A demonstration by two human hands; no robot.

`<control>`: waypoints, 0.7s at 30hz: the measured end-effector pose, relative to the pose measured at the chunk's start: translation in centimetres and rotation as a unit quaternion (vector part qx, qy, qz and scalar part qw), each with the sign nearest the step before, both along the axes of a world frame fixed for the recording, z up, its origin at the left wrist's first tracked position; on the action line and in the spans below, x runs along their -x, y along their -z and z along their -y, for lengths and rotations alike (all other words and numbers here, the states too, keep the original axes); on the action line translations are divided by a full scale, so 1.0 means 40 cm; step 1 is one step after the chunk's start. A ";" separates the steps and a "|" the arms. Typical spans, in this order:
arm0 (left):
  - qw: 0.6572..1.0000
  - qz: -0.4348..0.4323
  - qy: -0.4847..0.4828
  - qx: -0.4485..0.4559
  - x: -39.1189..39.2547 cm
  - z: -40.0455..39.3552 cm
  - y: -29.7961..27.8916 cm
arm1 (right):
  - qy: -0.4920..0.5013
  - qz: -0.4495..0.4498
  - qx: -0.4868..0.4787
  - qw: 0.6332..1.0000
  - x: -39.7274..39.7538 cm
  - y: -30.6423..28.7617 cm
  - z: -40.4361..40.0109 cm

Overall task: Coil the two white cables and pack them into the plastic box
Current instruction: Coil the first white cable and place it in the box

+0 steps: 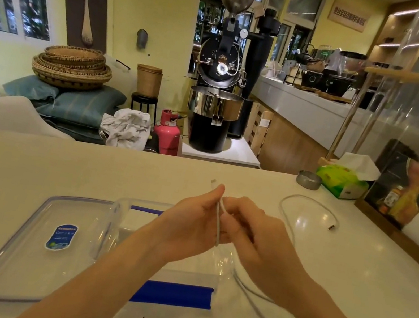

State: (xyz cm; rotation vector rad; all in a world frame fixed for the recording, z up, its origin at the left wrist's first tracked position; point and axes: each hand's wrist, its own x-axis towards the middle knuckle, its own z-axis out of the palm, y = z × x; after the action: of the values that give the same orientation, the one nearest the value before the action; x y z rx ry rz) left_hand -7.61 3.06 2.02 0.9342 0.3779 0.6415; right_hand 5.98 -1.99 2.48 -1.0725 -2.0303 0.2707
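Directly above the open plastic box (120, 216), the left hand (188, 225) and right hand (253, 236) both pinched one white cable (217, 224), its held stretch running upright between them, while the second white cable (307, 201) lay looped beyond the box, nearer the right hand.

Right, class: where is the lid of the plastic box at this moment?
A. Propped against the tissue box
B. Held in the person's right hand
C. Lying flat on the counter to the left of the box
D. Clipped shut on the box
C: the clear lid with its blue label lies flat on the counter, left of the open plastic box.
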 end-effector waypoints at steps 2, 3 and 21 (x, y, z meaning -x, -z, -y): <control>1.000 0.008 -0.027 0.010 0.003 -0.001 -0.004 | 0.008 0.038 -0.034 0.999 0.001 0.023 0.007; 0.999 0.023 -0.039 0.016 0.007 -0.001 -0.010 | 0.005 0.038 -0.026 0.999 -0.001 0.032 0.011; 0.989 -0.095 0.047 -0.103 0.019 0.086 -0.063 | 0.021 0.150 0.117 0.982 -0.121 -0.029 -0.112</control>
State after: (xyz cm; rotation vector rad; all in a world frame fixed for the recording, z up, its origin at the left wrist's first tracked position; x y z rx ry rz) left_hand -8.38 -0.40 4.53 1.2077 0.4398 0.5128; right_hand 10.84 2.48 3.64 -1.3684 -2.2800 0.3508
